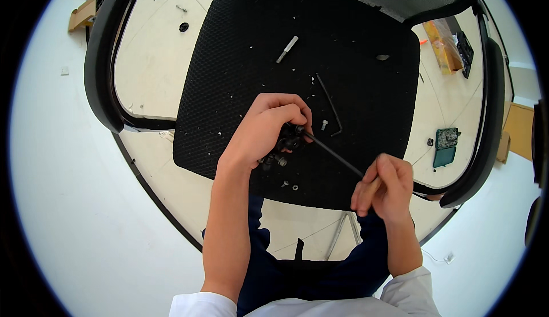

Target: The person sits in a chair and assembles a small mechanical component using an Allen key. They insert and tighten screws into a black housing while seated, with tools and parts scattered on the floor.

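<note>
My left hand (269,125) is closed around a small black mechanical part (289,139) with round knobs, held just above a black chair seat; the fingers hide much of it. From its right side a long dark shaft, apparently a screwdriver (337,157), runs to my right hand (386,188). That hand is closed on the other end, where a tan patch like a handle shows between the fingers. An L-shaped hex key (330,105) lies beyond, next to a small bolt (324,125). Nearer me are a screw (285,184) and a nut (295,187).
The chair seat (229,88) also carries a silver rod (287,49) and white crumbs. Black armrests rise at left (103,71) and right (492,122). On the floor are a green case (445,155), a yellow package (443,45) and a black disc (183,27).
</note>
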### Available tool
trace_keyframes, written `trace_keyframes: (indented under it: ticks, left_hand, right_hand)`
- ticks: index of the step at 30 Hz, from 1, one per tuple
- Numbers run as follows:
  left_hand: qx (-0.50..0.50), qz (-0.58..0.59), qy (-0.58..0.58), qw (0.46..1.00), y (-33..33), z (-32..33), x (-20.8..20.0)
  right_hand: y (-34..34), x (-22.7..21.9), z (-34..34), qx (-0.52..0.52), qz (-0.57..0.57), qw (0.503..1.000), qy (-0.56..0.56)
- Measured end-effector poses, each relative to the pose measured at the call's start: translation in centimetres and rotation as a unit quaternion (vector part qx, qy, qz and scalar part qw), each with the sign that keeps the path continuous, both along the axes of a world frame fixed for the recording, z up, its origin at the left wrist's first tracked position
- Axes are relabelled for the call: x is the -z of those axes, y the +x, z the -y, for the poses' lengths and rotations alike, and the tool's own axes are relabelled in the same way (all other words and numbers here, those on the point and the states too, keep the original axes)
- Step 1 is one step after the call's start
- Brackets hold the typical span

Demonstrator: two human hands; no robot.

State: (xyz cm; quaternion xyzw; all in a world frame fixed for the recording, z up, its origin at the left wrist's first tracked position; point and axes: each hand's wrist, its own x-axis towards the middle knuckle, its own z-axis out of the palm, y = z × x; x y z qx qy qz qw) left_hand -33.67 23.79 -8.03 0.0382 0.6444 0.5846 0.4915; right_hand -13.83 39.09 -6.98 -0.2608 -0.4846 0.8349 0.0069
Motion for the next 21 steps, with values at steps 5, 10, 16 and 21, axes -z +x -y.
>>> trace_keyframes:
  ticks: [5, 10, 16, 21]
  left_hand:
    - [-0.06, -0.036, 0.038, 0.997, -0.2, -0.2, 0.4]
    - [-0.1, 0.005, -0.004, 0.995, 0.0, -0.4, 0.0]
    - [-0.08, 0.026, -0.007, 0.996, 0.0, -0.8, -0.1]
    - [-0.084, -0.001, 0.007, 0.996, 0.0, -1.3, 0.2]
  right_hand:
    - [-1.1, -0.3, 0.8, 0.113, 0.018, 0.891, -0.438]
    - [-1.5, 0.0, 2.8, 0.065, -0.044, 0.974, 0.211]
    - [-1.8, -0.3, 1.2, 0.022, -0.043, 0.904, 0.425]
    - [-2.1, -0.5, 0.5, 0.054, -0.021, 0.986, 0.157]
